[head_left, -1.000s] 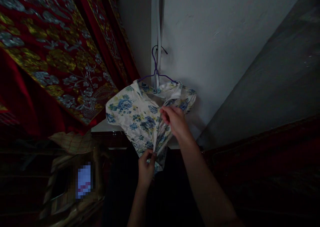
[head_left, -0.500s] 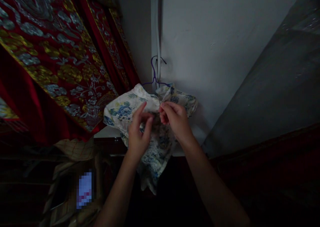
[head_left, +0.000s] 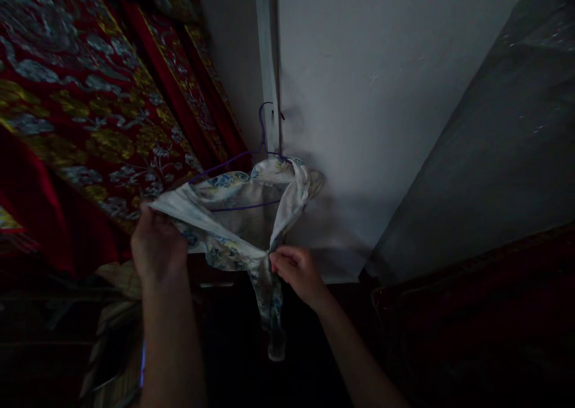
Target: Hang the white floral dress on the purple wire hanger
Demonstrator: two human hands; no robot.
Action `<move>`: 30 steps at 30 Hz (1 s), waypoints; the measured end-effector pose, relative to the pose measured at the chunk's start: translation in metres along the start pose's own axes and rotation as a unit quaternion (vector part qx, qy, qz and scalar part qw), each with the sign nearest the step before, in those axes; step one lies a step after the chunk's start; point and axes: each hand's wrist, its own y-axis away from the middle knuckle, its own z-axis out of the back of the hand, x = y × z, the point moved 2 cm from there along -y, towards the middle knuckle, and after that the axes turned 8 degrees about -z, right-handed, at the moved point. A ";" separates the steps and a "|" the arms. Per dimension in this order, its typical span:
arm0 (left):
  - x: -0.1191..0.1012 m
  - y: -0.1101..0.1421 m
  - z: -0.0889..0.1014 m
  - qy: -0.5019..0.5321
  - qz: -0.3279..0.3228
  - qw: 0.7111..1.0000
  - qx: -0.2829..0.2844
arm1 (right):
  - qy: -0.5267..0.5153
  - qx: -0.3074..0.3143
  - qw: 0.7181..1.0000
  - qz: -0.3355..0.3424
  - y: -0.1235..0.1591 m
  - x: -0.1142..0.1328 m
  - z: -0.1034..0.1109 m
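Note:
A white shirt (head_left: 233, 243) with blue and yellow flowers hangs partly on a thin purple hanger (head_left: 263, 129). Its neck opening is stretched wide, and the hanger's lower bar shows inside it. My left hand (head_left: 157, 243) is closed on the shirt's left shoulder edge and pulls it outward, off the hanger's left arm. With a pinch, my right hand (head_left: 291, 270) holds the front of the collar at the bottom of the opening. The shirt's lower part dangles bunched below that pinch.
Red cloth with gold and silver embroidery (head_left: 112, 138) hangs at the left. A pale strip (head_left: 268, 54) runs down the white wall (head_left: 359, 96) behind the hanger hook. A dark wooden stool or rack (head_left: 117, 336) stands low at the left, partly behind my left forearm.
My left hand has moved left and gripped the shirt's shoulder, baring the hanger's left arm. My right hand has drawn the collar front down toward me, opening the neck wide.

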 end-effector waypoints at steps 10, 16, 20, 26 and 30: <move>0.076 0.197 0.005 0.044 0.263 0.959 -0.090 | -0.125 -0.095 0.985 -0.068 0.059 -0.027 -0.002; 0.049 0.190 0.004 -0.061 0.225 0.972 0.021 | 0.058 0.083 0.983 -0.153 0.073 -0.022 0.025; 0.015 0.190 -0.020 0.035 0.212 0.975 0.055 | 0.083 0.015 0.987 -0.133 0.081 -0.022 0.039; -0.031 0.212 -0.061 0.022 0.175 0.927 0.330 | -0.082 -0.211 0.973 -0.039 0.086 -0.025 0.043; -0.036 0.207 -0.062 -0.104 0.081 0.925 0.356 | -0.131 -0.113 0.983 -0.068 0.091 -0.031 0.039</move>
